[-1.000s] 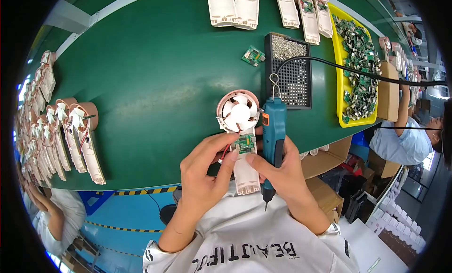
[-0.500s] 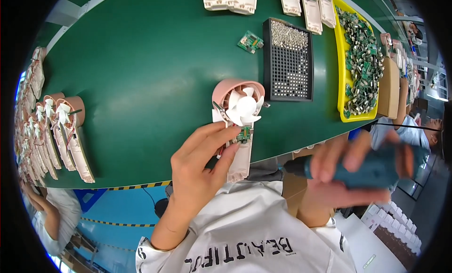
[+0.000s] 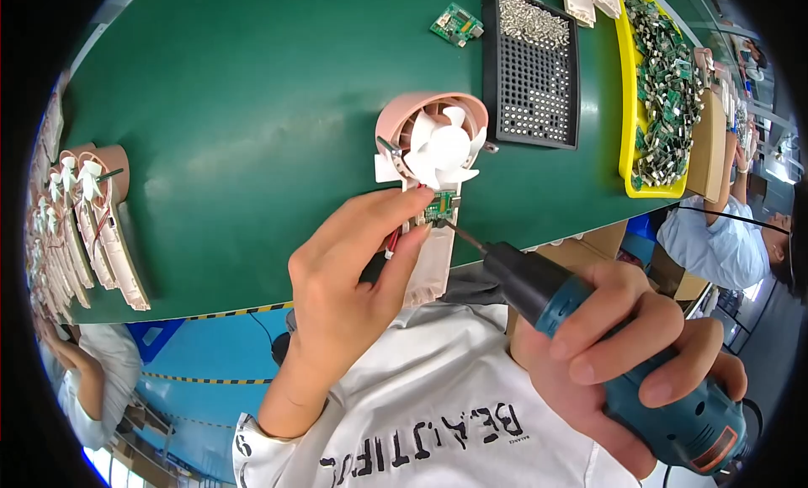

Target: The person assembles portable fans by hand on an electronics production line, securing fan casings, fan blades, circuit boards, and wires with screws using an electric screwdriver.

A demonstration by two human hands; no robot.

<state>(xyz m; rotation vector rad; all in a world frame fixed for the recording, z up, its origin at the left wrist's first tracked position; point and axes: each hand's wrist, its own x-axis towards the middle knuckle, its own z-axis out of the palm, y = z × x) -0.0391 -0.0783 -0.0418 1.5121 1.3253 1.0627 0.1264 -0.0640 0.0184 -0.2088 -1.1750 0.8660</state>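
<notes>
A pink handheld fan housing (image 3: 391, 118) with white blades (image 3: 446, 147) lies at the table's near edge, its pale handle shell (image 3: 429, 273) toward me. A small green circuit board (image 3: 439, 204) sits in the shell below the blades. My left hand (image 3: 345, 252) is closed, thumb and fingertips pinching the board's left side beside a red and white wire. My right hand (image 3: 631, 345) wraps round a teal and black electric screwdriver (image 3: 539, 282). Its thin bit reaches the board's lower right corner; whether a screw is under the tip cannot be made out.
A black screw tray (image 3: 490, 109) full of small screws stands beyond the fan, with a loose circuit board (image 3: 456, 23) beside it. Right of it is a yellow bin (image 3: 627, 109) of boards. Several fan assemblies (image 3: 109, 202) line the left side. Other people sit at both sides.
My right hand has swung the screwdriver leftward and turned it, bringing the bit to the board. My left hand keeps its pinch. The view has shifted slightly.
</notes>
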